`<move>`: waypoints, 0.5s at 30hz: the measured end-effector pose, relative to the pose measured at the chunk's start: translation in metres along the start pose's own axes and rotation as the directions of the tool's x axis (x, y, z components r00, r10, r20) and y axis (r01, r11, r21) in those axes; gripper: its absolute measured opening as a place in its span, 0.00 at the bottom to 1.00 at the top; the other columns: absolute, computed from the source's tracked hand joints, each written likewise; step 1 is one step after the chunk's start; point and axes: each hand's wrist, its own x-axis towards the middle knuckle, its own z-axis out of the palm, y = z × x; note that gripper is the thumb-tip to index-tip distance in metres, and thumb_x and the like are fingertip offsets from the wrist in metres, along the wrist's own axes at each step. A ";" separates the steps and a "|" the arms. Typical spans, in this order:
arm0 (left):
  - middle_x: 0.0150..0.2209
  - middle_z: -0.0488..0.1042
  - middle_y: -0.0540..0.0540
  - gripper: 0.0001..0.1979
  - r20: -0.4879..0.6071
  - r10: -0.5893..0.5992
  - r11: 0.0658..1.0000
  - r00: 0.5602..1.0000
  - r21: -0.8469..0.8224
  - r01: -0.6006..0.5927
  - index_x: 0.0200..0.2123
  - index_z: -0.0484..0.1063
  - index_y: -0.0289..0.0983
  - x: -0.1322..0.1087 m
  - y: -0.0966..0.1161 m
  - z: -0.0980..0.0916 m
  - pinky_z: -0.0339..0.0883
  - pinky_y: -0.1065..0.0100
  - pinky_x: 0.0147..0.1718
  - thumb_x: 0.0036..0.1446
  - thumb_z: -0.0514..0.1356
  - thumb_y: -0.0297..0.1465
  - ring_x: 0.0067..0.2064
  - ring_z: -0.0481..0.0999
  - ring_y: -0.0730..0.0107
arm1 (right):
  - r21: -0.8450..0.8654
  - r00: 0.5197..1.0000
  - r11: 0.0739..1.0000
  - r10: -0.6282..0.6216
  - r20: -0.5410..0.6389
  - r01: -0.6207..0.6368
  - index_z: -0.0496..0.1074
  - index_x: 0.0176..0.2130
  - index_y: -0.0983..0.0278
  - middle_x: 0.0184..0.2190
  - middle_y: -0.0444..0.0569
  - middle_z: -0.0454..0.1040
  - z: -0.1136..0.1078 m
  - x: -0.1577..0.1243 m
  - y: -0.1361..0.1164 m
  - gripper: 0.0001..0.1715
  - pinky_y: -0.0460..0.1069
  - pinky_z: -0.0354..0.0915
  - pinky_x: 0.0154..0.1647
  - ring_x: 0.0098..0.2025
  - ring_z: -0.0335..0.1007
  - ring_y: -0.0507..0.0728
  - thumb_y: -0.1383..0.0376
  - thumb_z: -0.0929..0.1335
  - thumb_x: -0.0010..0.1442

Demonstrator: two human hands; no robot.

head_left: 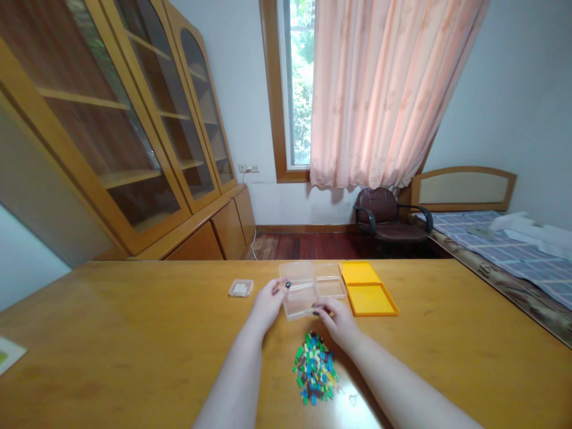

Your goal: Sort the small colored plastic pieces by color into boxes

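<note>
An open clear plastic box (298,308) with its lid folded back lies on the table in front of me. My left hand (269,302) is closed around the left side of this box, and a small dark round spot shows at its fingertips. At the box's front right corner, my right hand (337,320) pinches the edge between thumb and fingers; dark spots at these fingertips are too small to name. Just below the hands lies a loose pile of small building bricks (315,368) in green, blue, yellow, cream and dark brown.
A second open clear box (331,288) and an open yellow plastic case (372,299) stand to the right. Left of my hands sits a small clear box (241,288) with white pieces inside. A white-edged item (13,354) lies at the wooden table's (134,333) left edge.
</note>
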 end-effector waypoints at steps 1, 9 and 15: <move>0.38 0.76 0.42 0.18 0.052 0.020 1.000 0.998 0.001 -0.020 0.42 0.71 0.35 -0.002 -0.001 0.003 0.68 0.69 0.33 0.49 0.58 0.37 0.36 0.75 0.67 | -0.009 1.000 1.000 0.007 -0.011 -0.007 0.71 0.33 0.62 0.29 0.49 0.73 0.000 0.000 0.000 0.12 0.50 0.64 0.35 0.32 0.68 0.55 0.60 0.62 0.59; 0.34 0.76 0.43 0.14 -0.061 -0.114 0.990 0.992 0.079 0.119 0.41 0.67 0.32 0.007 -0.009 -0.014 0.62 0.72 0.23 0.55 0.51 0.34 0.23 0.72 0.73 | 0.036 1.000 0.999 0.019 0.015 -0.020 0.61 0.53 0.62 0.38 0.49 0.72 0.001 -0.003 -0.002 0.22 0.49 0.65 0.35 0.31 0.66 0.53 0.66 0.61 0.58; 0.36 0.76 0.42 0.11 -0.106 -0.078 0.750 0.991 0.649 0.129 0.34 0.70 0.36 0.017 -0.020 -0.055 0.62 0.71 0.33 0.56 0.51 0.33 0.39 0.73 0.65 | 0.030 1.000 0.999 0.015 0.004 -0.015 0.60 0.52 0.61 0.39 0.48 0.72 -0.002 -0.003 -0.002 0.22 0.49 0.64 0.35 0.31 0.65 0.52 0.67 0.61 0.58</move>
